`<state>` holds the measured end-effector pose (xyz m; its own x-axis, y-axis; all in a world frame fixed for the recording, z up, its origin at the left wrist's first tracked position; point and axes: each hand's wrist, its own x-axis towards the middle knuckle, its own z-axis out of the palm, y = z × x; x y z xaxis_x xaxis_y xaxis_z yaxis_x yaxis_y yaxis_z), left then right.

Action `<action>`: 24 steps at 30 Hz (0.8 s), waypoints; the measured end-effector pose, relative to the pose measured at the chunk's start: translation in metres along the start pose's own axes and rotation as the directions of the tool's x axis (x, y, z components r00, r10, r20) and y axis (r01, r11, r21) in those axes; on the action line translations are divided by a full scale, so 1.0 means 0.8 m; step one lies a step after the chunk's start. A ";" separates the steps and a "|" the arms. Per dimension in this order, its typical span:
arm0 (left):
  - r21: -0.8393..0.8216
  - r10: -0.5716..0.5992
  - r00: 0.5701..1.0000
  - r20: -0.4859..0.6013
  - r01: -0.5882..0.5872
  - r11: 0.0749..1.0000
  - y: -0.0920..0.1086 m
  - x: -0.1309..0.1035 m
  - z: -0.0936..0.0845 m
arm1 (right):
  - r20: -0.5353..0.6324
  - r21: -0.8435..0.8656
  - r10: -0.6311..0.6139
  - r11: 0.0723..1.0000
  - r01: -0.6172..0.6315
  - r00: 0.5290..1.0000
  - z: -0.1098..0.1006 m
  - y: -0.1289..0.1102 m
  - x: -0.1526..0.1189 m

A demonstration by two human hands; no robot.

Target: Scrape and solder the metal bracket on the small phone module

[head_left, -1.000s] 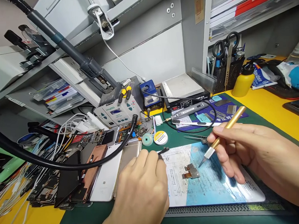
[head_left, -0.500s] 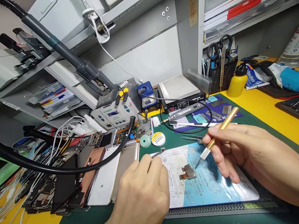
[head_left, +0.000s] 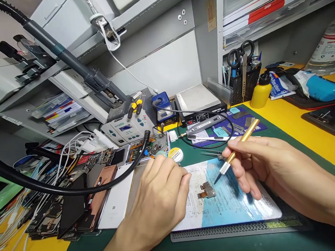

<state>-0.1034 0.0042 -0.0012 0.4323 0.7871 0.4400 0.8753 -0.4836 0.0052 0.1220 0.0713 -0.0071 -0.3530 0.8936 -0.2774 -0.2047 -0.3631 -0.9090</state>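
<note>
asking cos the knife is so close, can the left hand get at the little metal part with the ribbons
Probably yes: nothing visible lies between the left hand and the metal part on the sheet, though the knife points in close from the other side.

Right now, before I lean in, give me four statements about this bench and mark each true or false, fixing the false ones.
The right hand holds a gold craft knife. True.
The scissors lie on the green mat. False: the scissors stand in the mesh holder.
The flex-cable module lies on the blue-and-white sheet. True.
The yellow bottle is lying down. False: the yellow bottle stands upright.
</note>
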 end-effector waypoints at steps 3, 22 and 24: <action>-0.046 0.000 1.000 -0.007 0.000 0.999 0.000 0.003 0.008 | 0.000 -0.007 -0.008 1.000 0.008 1.000 0.001 -0.001 -0.001; -0.103 -0.029 0.999 -0.033 0.026 0.994 0.000 0.005 0.013 | 0.022 -0.003 -0.010 1.000 0.011 1.000 0.000 0.000 0.000; -0.109 -0.026 0.999 -0.021 0.023 0.994 -0.001 0.004 0.008 | 0.024 -0.004 -0.010 1.000 0.010 1.000 0.000 0.000 0.000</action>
<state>-0.1008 0.0097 -0.0057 0.4052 0.7912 0.4581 0.8563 -0.5039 0.1128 0.1223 0.0711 -0.0075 -0.3724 0.8908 -0.2605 -0.2048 -0.3526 -0.9131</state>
